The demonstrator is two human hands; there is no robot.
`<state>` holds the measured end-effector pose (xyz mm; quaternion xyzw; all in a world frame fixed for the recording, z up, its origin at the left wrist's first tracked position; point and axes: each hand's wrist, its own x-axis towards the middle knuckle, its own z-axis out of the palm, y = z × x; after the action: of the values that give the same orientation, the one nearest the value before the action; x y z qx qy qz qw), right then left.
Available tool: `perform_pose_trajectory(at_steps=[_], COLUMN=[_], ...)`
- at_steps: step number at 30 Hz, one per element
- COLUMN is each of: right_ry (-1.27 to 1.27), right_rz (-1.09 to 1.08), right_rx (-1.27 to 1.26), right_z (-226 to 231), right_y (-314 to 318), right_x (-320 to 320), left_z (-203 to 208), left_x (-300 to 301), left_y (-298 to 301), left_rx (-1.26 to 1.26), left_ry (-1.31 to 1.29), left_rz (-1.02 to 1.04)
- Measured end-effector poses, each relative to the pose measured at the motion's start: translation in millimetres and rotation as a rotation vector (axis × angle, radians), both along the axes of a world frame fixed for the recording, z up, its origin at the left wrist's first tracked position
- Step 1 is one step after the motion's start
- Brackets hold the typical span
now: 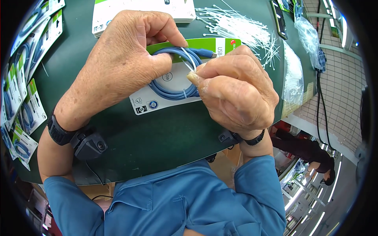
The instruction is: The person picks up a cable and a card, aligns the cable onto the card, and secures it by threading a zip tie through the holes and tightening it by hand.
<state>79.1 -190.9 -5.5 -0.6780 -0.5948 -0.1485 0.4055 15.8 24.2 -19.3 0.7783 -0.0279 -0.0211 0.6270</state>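
Note:
A coiled blue USB cable (163, 92) lies against a white and green backing card (145, 100), with its plug at the upper right of the coil. A white cable tie (191, 63) loops round the top of the coil, and another tie binds its lower side. My left hand (118, 59) closes on the coil's upper left, its thumb on the cable and a fingertip touching the upper tie. My right hand (240, 84) pinches that tie between thumb and index finger. Its other fingers are curled in, and it covers the card's right part.
A stack of white cards (145, 11) and a heap of loose cable ties (240, 29) lie at the back. Carded blue cables (33, 102) crowd the left. On the right are a bag of ties (293, 74) and a phone (278, 19); another person (315, 153) is beyond.

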Motion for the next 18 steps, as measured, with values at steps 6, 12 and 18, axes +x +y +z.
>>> perform_pose_trajectory(at_steps=[6,12,18], right_ry=[-0.009,-0.02,-0.018], right_rz=[-0.002,0.022,0.037], right_rx=[0.015,0.022,0.015], right_z=[-3.2,-7.0,-8.5], right_y=[0.9,2.0,1.5], right_x=[3.0,6.5,7.7], left_z=[-0.3,0.2,-1.3], left_x=[0.9,0.6,0.3], left_y=[-0.7,-1.3,-1.9], left_rx=[0.011,0.006,0.011], left_ry=[-0.039,-0.033,-0.046], left_rz=[-0.004,0.0,-0.008])
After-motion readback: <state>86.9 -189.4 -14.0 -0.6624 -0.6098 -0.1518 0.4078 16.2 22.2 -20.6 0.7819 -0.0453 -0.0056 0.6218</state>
